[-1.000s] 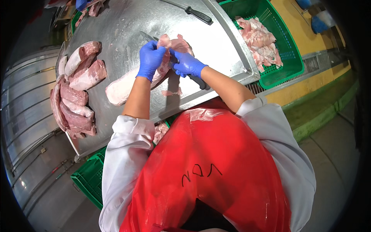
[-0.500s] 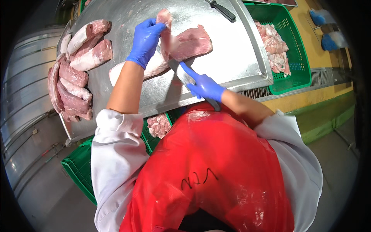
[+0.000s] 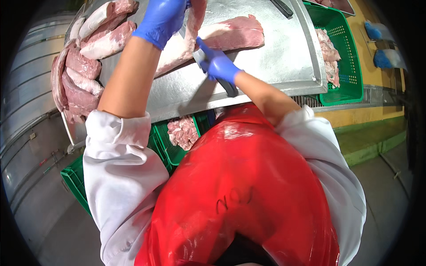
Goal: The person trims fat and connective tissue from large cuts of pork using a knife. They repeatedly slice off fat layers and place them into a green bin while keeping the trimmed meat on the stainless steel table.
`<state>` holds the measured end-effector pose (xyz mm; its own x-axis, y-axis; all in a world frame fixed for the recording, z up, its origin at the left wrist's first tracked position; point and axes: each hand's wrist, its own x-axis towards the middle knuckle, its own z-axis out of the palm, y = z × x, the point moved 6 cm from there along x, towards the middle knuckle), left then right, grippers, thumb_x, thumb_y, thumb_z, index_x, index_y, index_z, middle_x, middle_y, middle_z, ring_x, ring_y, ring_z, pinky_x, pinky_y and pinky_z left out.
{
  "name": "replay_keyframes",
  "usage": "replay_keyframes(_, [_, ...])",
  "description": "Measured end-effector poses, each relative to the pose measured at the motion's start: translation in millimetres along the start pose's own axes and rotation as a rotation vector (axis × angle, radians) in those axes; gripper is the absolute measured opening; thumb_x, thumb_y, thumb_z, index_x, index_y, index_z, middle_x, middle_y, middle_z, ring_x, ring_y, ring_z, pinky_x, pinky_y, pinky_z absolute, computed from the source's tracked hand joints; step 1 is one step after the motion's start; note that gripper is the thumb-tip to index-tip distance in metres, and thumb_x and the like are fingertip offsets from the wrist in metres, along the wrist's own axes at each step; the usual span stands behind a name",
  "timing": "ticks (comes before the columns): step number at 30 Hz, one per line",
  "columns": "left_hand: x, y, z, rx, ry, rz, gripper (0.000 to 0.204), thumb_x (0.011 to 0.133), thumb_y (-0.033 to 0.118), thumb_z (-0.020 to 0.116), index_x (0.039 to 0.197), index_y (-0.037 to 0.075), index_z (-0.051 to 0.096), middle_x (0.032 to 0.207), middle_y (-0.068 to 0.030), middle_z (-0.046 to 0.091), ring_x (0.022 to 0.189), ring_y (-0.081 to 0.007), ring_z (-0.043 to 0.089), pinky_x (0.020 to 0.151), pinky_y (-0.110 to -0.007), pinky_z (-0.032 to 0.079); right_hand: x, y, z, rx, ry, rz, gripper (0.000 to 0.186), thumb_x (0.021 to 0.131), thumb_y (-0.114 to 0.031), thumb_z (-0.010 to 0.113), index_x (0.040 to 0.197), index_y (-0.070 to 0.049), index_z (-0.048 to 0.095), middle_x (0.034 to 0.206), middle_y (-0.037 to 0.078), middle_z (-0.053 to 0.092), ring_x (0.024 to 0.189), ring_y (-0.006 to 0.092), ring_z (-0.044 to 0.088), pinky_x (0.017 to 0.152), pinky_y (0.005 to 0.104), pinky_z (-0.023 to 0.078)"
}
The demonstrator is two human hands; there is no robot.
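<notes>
A long piece of pale pink meat [image 3: 235,33], pork by its look, lies across the metal work table [image 3: 284,66]. My left hand [image 3: 162,21], in a blue glove, is closed on a strip of meat [image 3: 195,20] and holds it up off the piece. In my right hand [image 3: 220,66], also blue-gloved, is a knife [image 3: 229,88] with a black handle. Its blade reaches to the base of the raised strip, where the tip is hidden. My right index finger stretches along the blade. The top of my left hand leaves the picture's upper edge.
Several thick meat pieces [image 3: 108,40] are piled at the table's left end. Another black-handled knife [image 3: 282,8] lies at the far right. A green basket [image 3: 353,57] with meat trimmings stands beyond the right edge; green crates [image 3: 162,142], one holding trimmings, sit below the near edge.
My left hand has pulled the strip upward and away from me. My right hand and the knife have shifted slightly left and away. The view has tilted, so the table sits higher.
</notes>
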<state>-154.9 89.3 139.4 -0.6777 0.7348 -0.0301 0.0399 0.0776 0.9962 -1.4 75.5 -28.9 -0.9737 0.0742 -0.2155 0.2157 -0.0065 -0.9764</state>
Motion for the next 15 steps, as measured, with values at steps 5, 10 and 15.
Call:
replay_keyframes(5, [-2, 27, -14, -0.020, 0.006, 0.013, 0.020, 0.091, 0.016, 0.059, 0.076, 0.004, 0.065, 0.069, -0.0062, 0.063, 0.064, -0.0154, 0.059, 0.061, -0.027, 0.045, -38, 8, 46, -0.054, 0.020, -0.046, 0.084, 0.094, -0.008, 0.049, 0.162, -0.020, 0.002, 0.070, 0.016, 0.060, 0.054, 0.0231, 0.062, 0.058, 0.0371, 0.055])
replay_keyframes(10, [-22, 67, -11, -0.017, -0.078, 0.112, 0.018, 0.093, 0.015, 0.059, 0.081, 0.004, 0.067, 0.074, -0.0052, 0.064, 0.068, -0.0142, 0.059, 0.067, -0.028, 0.046, 47, 18, 64, -0.252, 0.167, -0.058, 0.071, 0.092, -0.016, 0.055, 0.156, -0.013, 0.026, 0.074, 0.015, 0.067, 0.058, 0.0216, 0.067, 0.057, 0.0389, 0.056])
replay_keyframes(15, [-31, 102, -32, -0.107, 0.069, 0.152, 0.018, 0.093, 0.013, 0.059, 0.104, 0.001, 0.068, 0.091, -0.0042, 0.066, 0.083, -0.0136, 0.059, 0.074, -0.028, 0.047, -1, 19, 110, -0.341, 0.164, -0.117, 0.081, 0.090, -0.011, 0.053, 0.160, -0.010, 0.011, 0.121, 0.036, 0.061, 0.094, 0.0518, 0.065, 0.088, 0.0514, 0.053])
